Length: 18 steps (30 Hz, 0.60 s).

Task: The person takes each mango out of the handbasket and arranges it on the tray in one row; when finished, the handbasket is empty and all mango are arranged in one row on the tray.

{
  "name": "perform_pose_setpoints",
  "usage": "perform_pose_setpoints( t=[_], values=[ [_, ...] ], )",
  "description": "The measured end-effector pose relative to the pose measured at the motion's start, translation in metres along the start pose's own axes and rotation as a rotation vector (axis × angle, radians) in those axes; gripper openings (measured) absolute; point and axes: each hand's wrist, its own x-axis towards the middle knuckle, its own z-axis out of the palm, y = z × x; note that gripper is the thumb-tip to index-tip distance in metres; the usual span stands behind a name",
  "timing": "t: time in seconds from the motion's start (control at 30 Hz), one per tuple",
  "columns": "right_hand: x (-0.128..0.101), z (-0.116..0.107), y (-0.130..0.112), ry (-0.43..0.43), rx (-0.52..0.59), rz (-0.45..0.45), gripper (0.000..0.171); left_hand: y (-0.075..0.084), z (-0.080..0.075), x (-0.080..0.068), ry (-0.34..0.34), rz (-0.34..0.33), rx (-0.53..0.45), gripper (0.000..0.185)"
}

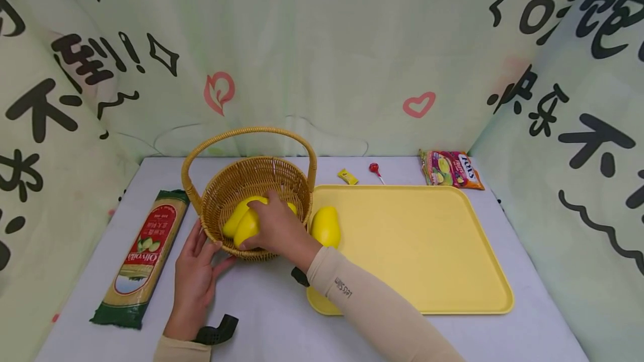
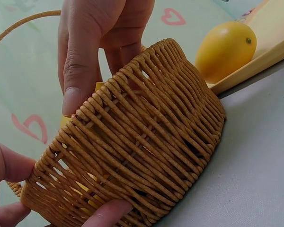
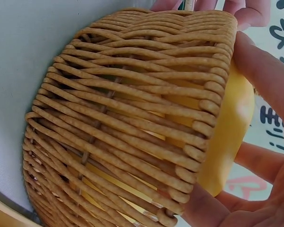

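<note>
A round wicker basket [image 1: 254,186] [image 2: 146,137] [image 3: 123,118] with a tall handle stands on the grey table. Yellow mangoes [image 1: 240,222] lie inside it. My right hand [image 1: 264,222] [image 2: 99,42] reaches over the near rim and grips one mango [image 3: 232,137], thumb and fingers curled round it. My left hand [image 1: 206,250] cups the basket's near-left wall at the base, with the thumb [image 2: 109,215] under the front. Another mango [image 1: 326,227] [image 2: 225,49] lies on the left edge of the yellow tray [image 1: 417,250] [image 2: 272,28], right beside the basket.
A long pack of spaghetti [image 1: 143,253] lies left of the basket. Behind the tray are a small yellow sweet [image 1: 347,176], a red lollipop [image 1: 374,170] and a bag of sweets [image 1: 451,168]. Printed curtains close in the table on three sides.
</note>
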Motion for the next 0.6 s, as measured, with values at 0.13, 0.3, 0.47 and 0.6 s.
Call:
perform_pose_setpoints(
  t=[0.13,0.3,0.47,0.6],
  values=[
    [0.001,0.001,0.001,0.001,-0.016,-0.008,0.084,0.000,0.000,0.000,0.002,-0.001,0.001,0.077],
    [0.000,0.001,0.004,0.013,0.004,-0.017,0.083,0.001,0.000,-0.001,0.001,-0.005,0.003,0.077],
    [-0.001,0.000,0.007,0.020,0.035,-0.019,0.083,0.001,0.000,0.000,0.004,-0.006,0.003,0.077],
    [-0.002,-0.003,0.011,0.032,0.051,-0.031,0.083,-0.001,0.000,0.001,-0.002,-0.005,-0.004,0.077]
  ],
)
